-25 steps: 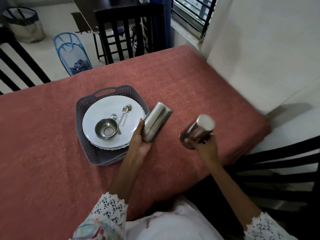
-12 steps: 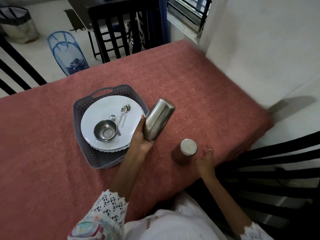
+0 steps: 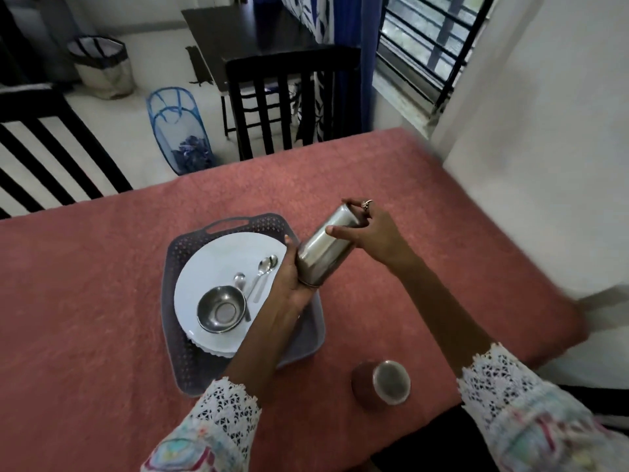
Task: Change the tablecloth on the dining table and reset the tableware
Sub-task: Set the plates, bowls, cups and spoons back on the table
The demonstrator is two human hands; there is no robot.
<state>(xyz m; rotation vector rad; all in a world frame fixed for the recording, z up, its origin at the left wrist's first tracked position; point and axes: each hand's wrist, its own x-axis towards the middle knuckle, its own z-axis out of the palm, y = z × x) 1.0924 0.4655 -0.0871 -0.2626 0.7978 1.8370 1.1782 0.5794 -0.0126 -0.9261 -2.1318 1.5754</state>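
Note:
A salmon-red tablecloth [image 3: 102,301] covers the dining table. On it lies a grey plastic tray [image 3: 190,366] with stacked white plates [image 3: 218,267], a small steel bowl [image 3: 221,310] and two spoons [image 3: 263,270]. Above the tray's right edge, both hands hold a tilted steel tumbler [image 3: 323,248]. My left hand [image 3: 292,277] grips its lower end. My right hand [image 3: 371,231] pinches its upper end with thumb and fingers. A second steel tumbler [image 3: 388,383] stands upside down on the cloth near the front edge.
Dark wooden chairs stand at the far side [image 3: 289,97] and at the far left [image 3: 44,155]. A blue mesh hamper [image 3: 180,131] and a bin [image 3: 102,66] sit on the floor beyond. A white wall [image 3: 544,148] runs close along the table's right side.
My right hand has let go of the second tumbler, left standing upside down near the front edge, and has moved up to take the top of the tumbler in my left hand.

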